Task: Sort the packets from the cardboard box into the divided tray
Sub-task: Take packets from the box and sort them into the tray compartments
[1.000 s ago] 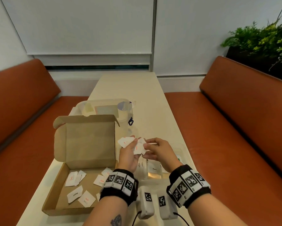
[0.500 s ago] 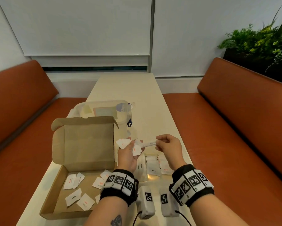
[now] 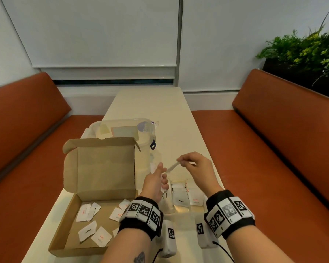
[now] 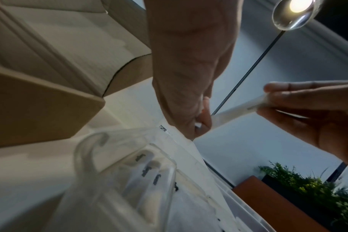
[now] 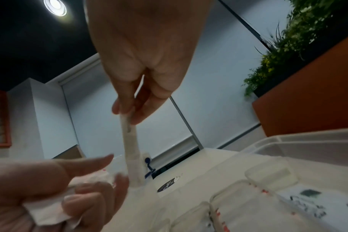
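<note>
Now pinched edge-on in the right hand (image 3: pixel 195 168), one packet (image 3: pixel 172 166) slanting down-left toward the left hand (image 3: pixel 157 182), itself clutching more packets (image 5: pixel 50 210), both just above the divided tray (image 3: pixel 180 209).

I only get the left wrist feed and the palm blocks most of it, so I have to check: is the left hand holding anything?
Observer: Yes. The right wrist view shows the left hand gripping a bunch of white packets with red print.
Operator: The right hand is pinching something long. Are there any left in the box?
Observer: The head view shows several flat packets lying loose on the floor of the open cardboard box.
Operator: I only see black print in the tray.
Observer: In the head view, the divided tray also holds a red-printed packet, one compartment to the right of a black-printed packet.
</note>
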A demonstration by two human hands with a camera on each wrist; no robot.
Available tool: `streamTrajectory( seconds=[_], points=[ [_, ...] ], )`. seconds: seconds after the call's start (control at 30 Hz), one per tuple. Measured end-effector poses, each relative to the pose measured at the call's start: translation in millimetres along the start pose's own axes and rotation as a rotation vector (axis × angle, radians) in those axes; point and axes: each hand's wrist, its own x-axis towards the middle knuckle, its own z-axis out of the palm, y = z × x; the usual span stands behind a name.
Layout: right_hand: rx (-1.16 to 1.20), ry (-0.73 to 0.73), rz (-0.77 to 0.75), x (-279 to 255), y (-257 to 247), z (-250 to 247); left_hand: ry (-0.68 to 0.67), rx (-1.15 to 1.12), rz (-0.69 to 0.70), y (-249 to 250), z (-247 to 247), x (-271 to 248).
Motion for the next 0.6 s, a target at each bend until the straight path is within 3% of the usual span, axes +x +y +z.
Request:
streamTrajectory(
  seconds=[0.1, 0.2, 0.33, 0.43, 0.6],
  points=[
    [-0.016, -0.116, -0.017, -5.1, 3.7, 1.7, 0.009, 0.086, 0.004, 5.1, -1.3, -0.7],
    [-0.006, -0.142, -0.012, -5.7, 8.7, 1.3, 0.012, -0.017, 0.022, 8.5, -2.3, -0.5],
    [0.27, -0.091, 0.184, -2.0, 10.1, 8.8, -0.009, -0.142, 0.09, 4.5, -0.6, -0.3],
    [0.184, -0.059, 0.205, 3.4, 10.5, 14.4, -0.019, -0.145, 0.138, 1.1, 3.0, 0.4],
    [-0.056, 0.095, 0.112, 13.9, 9.6, 13.9, 0.02, -0.127, 0.169, 3.4, 0.2, 6.5]
  ],
)
